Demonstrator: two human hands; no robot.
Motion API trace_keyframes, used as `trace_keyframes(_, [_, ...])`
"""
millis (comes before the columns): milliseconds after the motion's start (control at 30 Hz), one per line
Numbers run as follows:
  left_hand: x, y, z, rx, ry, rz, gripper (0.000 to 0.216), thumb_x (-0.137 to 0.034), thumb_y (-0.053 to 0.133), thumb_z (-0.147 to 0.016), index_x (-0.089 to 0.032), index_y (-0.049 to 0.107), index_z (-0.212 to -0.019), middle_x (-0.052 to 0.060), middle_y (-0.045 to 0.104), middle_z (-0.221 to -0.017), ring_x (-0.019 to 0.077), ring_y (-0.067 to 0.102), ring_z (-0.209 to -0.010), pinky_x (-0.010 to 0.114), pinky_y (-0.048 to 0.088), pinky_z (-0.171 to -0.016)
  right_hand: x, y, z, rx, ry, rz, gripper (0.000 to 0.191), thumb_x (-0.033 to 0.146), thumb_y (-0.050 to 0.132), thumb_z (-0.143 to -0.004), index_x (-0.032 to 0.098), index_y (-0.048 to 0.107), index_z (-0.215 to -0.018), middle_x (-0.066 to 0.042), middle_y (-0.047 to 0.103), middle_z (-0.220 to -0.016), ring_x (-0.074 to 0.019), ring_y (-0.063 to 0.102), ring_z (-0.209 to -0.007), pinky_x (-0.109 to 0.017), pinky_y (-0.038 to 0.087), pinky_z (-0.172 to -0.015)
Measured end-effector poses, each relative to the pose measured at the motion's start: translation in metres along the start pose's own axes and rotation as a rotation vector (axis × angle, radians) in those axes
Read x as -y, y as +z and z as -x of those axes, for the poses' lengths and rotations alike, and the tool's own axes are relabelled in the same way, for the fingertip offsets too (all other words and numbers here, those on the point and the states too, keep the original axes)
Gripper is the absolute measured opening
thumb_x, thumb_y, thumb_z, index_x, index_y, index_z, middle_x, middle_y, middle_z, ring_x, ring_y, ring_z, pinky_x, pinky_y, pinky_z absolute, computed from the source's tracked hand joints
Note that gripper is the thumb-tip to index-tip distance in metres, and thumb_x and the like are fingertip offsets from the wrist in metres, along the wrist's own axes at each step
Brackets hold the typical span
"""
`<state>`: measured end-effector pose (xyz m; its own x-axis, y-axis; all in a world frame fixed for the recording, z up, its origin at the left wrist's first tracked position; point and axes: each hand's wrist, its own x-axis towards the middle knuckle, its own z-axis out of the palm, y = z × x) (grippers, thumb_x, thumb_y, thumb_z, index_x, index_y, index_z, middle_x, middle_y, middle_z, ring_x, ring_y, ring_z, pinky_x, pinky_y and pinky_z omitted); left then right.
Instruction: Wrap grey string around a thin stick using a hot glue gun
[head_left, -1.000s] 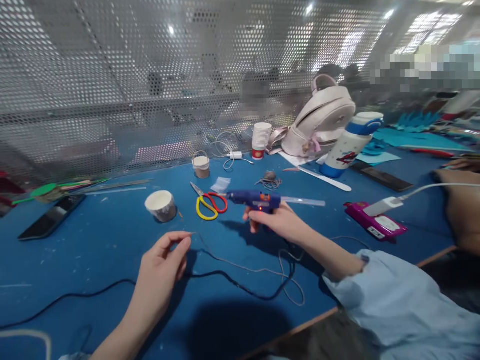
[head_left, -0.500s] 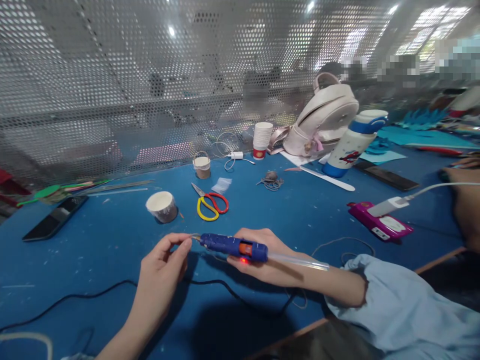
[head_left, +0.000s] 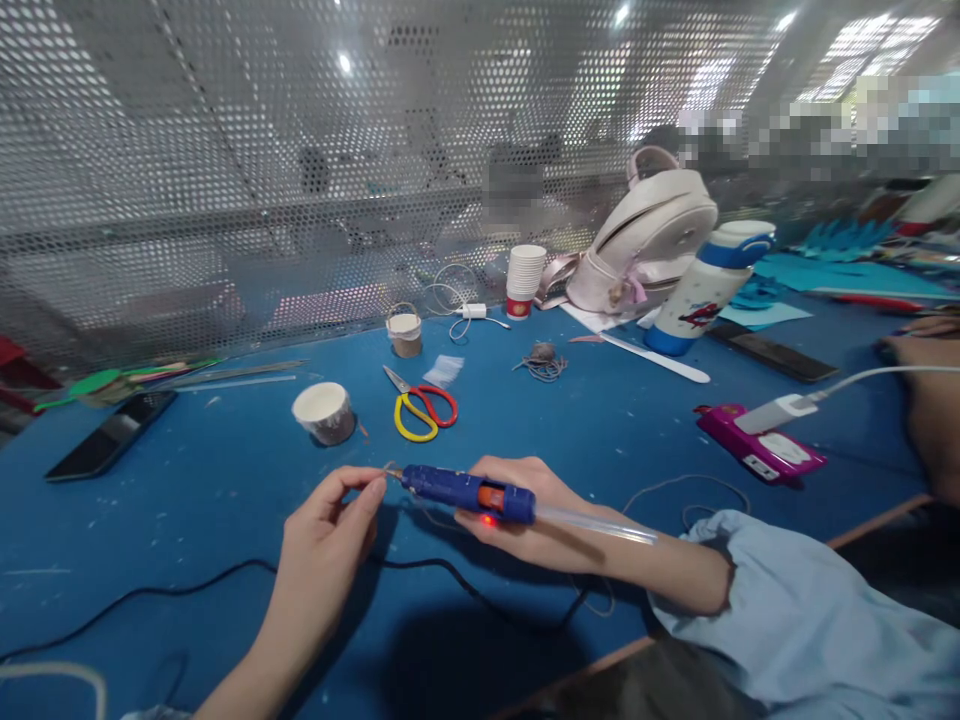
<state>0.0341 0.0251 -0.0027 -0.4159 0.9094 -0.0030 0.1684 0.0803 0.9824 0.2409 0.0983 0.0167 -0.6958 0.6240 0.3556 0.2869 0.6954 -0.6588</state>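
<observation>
My right hand point(head_left: 517, 510) is closed around a blue hot glue gun point(head_left: 442, 487), held level above the table with its tip to the left. A clear glue stick point(head_left: 600, 523) sticks out of its back end, and a red light glows on its side. My left hand point(head_left: 330, 530) pinches the end of a thin grey string right at the nozzle. More of the grey string point(head_left: 690, 479) trails on the table by my right forearm. Beyond my hands lie scissors point(head_left: 424, 412) with red and yellow handles and a paper cup piece point(head_left: 324, 412) with a wrapped side.
A small handled bucket point(head_left: 406, 335), stacked paper cups point(head_left: 526, 280), a bundle of grey string point(head_left: 543, 362), a backpack point(head_left: 652, 240) and a bottle point(head_left: 705, 290) stand farther back. A purple power strip point(head_left: 761, 443) lies right, a phone point(head_left: 112, 435) left. A black cable point(head_left: 187, 587) runs beneath my hands.
Almost nothing differs. A thin bit of string at the nozzle tip shows slightly raised, and my left fingertips have shifted very slightly right.
</observation>
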Motion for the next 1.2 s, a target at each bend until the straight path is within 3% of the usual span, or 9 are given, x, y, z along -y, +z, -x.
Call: trace_keyframes(1200, [-0.0013, 0.002, 0.0, 0.013, 0.0, 0.03, 0.029, -0.044, 0.065, -0.074, -0.019, 0.065, -0.087, -0.007, 0.04, -0.049, 0.0084, 0.032, -0.046, 0.02, 0.024, -0.042, -0.0006, -0.0018, 0.002, -0.012, -0.017, 0.035, 0.017, 0.034, 0.056, -0.082, 0.018, 0.056, -0.077, 0.0, 0.06, -0.065, -0.008, 0.049, -0.051, -0.019, 0.038, -0.051])
